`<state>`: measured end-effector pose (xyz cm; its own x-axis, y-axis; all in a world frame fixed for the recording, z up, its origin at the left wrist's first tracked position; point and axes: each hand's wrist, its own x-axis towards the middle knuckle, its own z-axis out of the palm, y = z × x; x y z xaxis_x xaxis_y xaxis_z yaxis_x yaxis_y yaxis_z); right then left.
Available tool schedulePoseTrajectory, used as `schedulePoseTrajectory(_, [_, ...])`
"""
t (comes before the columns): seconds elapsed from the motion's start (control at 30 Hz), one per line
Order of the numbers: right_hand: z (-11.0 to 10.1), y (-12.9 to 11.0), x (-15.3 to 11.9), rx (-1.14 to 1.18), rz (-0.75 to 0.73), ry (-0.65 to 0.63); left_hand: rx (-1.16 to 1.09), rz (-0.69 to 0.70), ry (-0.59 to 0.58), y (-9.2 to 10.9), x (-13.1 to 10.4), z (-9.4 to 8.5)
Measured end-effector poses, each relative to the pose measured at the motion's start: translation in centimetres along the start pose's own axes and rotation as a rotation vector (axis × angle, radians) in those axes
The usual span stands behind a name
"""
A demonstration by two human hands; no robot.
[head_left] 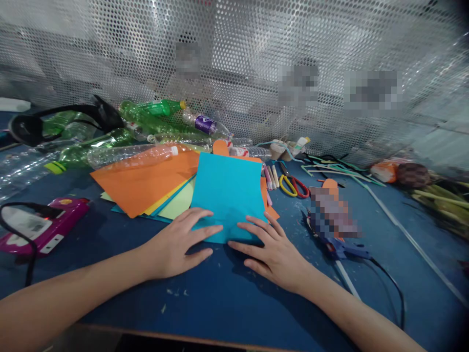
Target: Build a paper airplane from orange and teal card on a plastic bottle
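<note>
A bright blue sheet of paper [229, 190] lies in the middle of the blue table [205, 303]. My left hand [179, 242] rests on its lower left corner, fingers spread. On the lower right corner lies my right hand [271, 252], its fingers also apart. Neither hand grips anything. Orange paper [146, 186] and pale green paper [179, 203] fan out to the left, partly under the blue sheet. Orange pieces also show behind it and at its right edge.
Plastic bottles [132, 155] crowd the back left. At the left is a magenta device [66, 220] with a black cable. Scissors [293, 186], markers [271, 177] and a blue glue gun [344, 249] are on the right. A perforated metal panel [242, 73] stands behind.
</note>
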<state>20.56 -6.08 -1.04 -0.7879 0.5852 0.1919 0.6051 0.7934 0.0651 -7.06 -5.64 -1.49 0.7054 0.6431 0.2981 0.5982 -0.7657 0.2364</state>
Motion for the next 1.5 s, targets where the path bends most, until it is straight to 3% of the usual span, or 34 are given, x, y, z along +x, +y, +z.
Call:
schedulePoseTrajectory(0.07, [0.0, 0.0, 0.0, 0.012, 0.007, -0.004, -0.02, -0.032, 0.003, -0.3, 0.0, 0.0])
schedulePoseTrajectory(0.37, [0.2, 0.1, 0.0, 0.026, 0.001, -0.015, 0.113, 0.105, 0.027, 0.1, 0.0, -0.1])
schedulePoseTrajectory(0.87, [0.0, 0.2, 0.0, 0.049, 0.012, 0.014, 0.086, 0.082, 0.039, 0.1, 0.2, 0.2])
schedulePoseTrajectory(1.1, [-1.0, 1.1, -0.2, 0.026, -0.007, 0.081, 0.004, 0.089, -0.02, -0.3, 0.2, -0.8])
schedulePoseTrajectory(1.5, [-2.7, 2.9, -1.9, 0.076, -0.036, 0.138, -0.221, -0.049, -0.085, -1.6, 0.2, -2.1])
